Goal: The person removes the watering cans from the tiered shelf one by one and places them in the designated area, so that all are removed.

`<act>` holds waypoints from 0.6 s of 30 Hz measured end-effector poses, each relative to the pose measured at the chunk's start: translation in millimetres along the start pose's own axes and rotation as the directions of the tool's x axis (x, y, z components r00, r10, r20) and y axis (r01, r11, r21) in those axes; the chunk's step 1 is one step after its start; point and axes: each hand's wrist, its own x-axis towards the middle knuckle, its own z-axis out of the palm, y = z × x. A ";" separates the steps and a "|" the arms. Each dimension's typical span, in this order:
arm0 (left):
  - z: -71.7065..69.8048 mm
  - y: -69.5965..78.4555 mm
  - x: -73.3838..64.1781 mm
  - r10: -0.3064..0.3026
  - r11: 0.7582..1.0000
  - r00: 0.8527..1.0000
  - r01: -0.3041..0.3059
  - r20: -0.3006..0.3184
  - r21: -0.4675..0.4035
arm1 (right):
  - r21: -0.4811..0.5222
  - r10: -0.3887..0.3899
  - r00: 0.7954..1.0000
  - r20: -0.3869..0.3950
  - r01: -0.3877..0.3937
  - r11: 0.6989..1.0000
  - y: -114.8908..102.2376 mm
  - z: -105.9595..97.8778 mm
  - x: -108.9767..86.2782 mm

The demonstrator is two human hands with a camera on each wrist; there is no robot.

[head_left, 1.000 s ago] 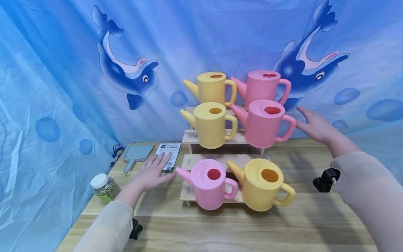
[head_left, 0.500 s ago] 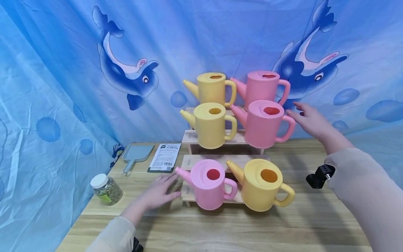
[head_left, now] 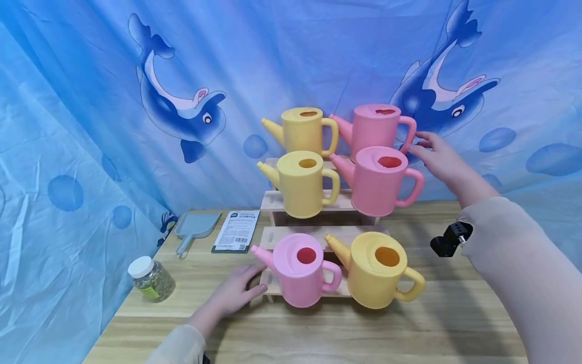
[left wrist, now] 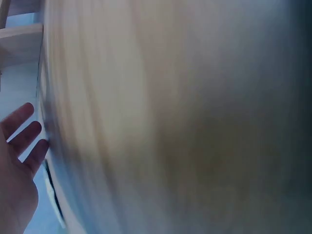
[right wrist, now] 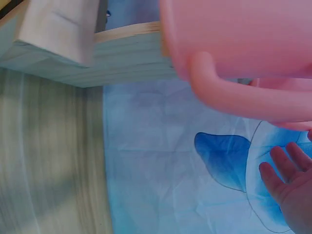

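Watering cans stand in pairs on a stepped wooden rack. On the top step are a yellow can and a pink can; the middle step bears a pale yellow can and a pink can. Lowest stand a light pink can and a deeper yellow can. My left hand is at the rack's lower left end, thumb and fingers spread apart. My right hand, fingers loosely bent, is right beside the top pink can's handle; in the right wrist view this hand holds nothing.
Left on the wooden table are a lidded jar, a grey-blue dustpan and a printed packet. A blue dolphin curtain hangs close behind the rack and along the left side.
My left hand has come down and right, off the packet to the rack's lower left end. My right hand has moved left and up toward the top pink can's handle. The cans stay in place.
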 end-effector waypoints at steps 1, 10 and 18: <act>1.6 -0.7 -0.4 0.007 1.000 1.000 -0.008 -0.011 -0.012 | 0.006 0.001 1.000 -0.006 -0.001 1.000 -1.1 -0.7 0.6; 9.5 -4.7 -2.1 0.054 0.998 0.994 -0.057 -0.094 -0.036 | 0.071 0.023 0.998 -0.050 -0.020 0.997 -13.8 -4.2 12.2; 15.2 -5.6 -2.7 0.014 0.997 0.996 -0.021 -0.090 -0.075 | 0.144 0.056 0.993 -0.105 -0.041 0.989 -28.3 -3.1 26.3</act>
